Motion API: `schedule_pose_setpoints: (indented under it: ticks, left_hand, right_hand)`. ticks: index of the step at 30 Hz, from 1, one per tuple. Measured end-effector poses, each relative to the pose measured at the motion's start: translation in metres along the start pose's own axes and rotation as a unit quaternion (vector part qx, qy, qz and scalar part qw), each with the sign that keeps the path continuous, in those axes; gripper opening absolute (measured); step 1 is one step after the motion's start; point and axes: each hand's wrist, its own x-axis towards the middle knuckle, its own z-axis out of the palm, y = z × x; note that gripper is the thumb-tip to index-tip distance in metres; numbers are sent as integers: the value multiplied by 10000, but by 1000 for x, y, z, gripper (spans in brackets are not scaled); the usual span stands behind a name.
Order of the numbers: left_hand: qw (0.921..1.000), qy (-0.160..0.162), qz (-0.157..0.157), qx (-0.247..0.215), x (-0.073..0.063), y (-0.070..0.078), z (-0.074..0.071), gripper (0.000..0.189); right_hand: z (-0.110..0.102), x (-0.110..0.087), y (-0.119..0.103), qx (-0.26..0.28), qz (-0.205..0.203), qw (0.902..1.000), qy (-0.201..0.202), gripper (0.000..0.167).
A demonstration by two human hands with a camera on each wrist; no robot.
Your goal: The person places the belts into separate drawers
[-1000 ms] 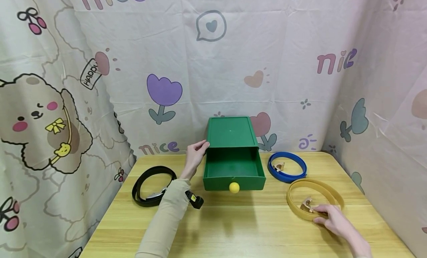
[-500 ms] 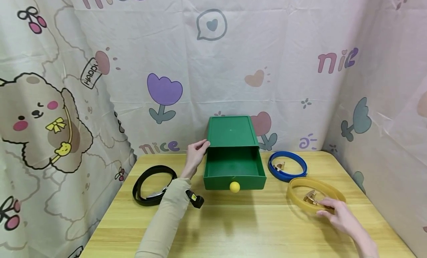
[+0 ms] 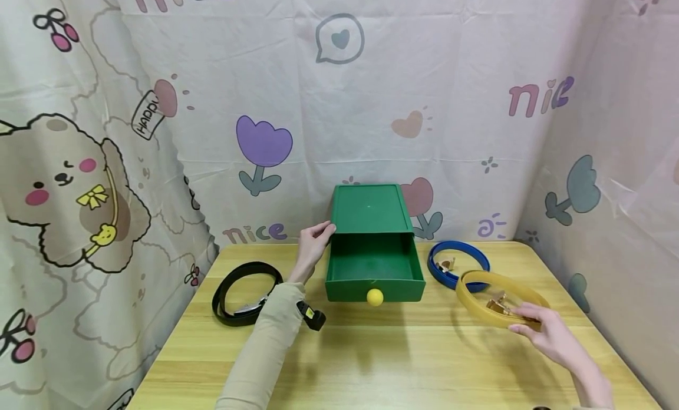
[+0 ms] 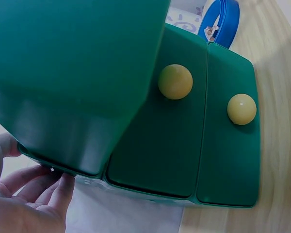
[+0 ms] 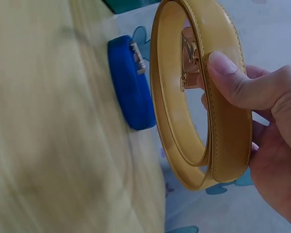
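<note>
My right hand (image 3: pixel 557 342) pinches a coiled yellow belt (image 5: pixel 230 136), thumb on the outer face and fingers behind. The belt is raised over the right side of the table, its gold buckle (image 5: pixel 189 63) inside the loop. At the centre back stands a green drawer cabinet (image 3: pixel 369 208), its top drawer (image 3: pixel 350 291) pulled out and bare inside. My left hand (image 3: pixel 313 246) grips the cabinet's upper left front edge. In the left wrist view, two lower drawers are closed, each with a yellow knob (image 4: pixel 242 109).
A coiled blue belt (image 3: pixel 438 275) lies right of the cabinet, partly overlapped by the yellow one in the head view. On the left, a coiled black belt (image 3: pixel 218 301) lies beside my left sleeve (image 3: pixel 265 351). A printed curtain (image 3: pixel 339 103) hangs behind the wooden table (image 3: pixel 382 363).
My right hand has lifted the yellow belt off the table, and its near side has tilted up. The left hand keeps its grip on the cabinet.
</note>
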Motion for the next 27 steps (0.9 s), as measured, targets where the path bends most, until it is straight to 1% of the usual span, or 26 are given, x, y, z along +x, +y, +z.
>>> schedule_pose_setpoints:
  ticks: [5, 8, 12, 21, 27]
  left_hand:
    - [10000, -11, 17, -72, 0, 1, 1, 43]
    - [10000, -23, 36, -77, 0, 1, 1, 44]
    - [10000, -25, 40, -21, 0, 1, 1, 43]
    - [9999, -103, 75, -31, -2, 0, 0, 43]
    - [9999, -74, 95, -4, -2, -1, -1, 42]
  right_hand:
    - [-4, 11, -5, 74, -370, 9991, 204, 29]
    - [-5, 18, -12, -15, -551, 9979, 352, 31]
    - [-7, 28, -23, 13, -766, 9959, 481, 34]
    - [-14, 54, -45, 160, -1220, 9910, 523, 41]
    - [-15, 69, -56, 301, -1490, 9871, 507, 43]
